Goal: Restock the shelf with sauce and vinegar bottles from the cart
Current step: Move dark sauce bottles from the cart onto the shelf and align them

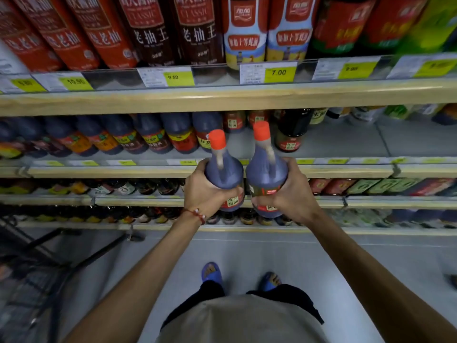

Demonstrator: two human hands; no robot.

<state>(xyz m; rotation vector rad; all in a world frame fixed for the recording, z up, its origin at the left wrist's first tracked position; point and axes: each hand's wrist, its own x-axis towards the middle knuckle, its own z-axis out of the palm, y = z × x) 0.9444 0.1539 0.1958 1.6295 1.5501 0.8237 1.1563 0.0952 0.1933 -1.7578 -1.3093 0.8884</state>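
The shelving (222, 100) fills the upper part of the head view in several tiers, with price tags along each front edge. The middle shelf (346, 142) is the one level with the hands. Its left part carries a row of dark bottles (148, 134), and its right part shows a bare grey floor. A squat dark bottle (289, 134) stands where the row gives way to that bare stretch. The cart (37, 268) is a blurred dark wire frame low on the left, well apart from the hands and behind the line of the reach.

Two task bottles are in the air in front of the middle shelf, side by side and almost touching. The left bottle (223, 174) is gripped round its lower body by the left hand (205, 191), fingers curled over the label. The right bottle (265, 174) is gripped the same way by the right hand (284, 194). Both long axes run from the palms up and away towards the shelf. The orange-red caps (262, 131) lead and already overlap the shelf opening.

The open space lies straight ahead and a little to the right. The right hand looks nearer the bare stretch, while the left bottle lines up with the end of the row. The next move probably calls for pushing both forward over the front lip and setting them down base first, clear of the squat bottle. A red cord bracelet (195, 214) circles the left wrist.
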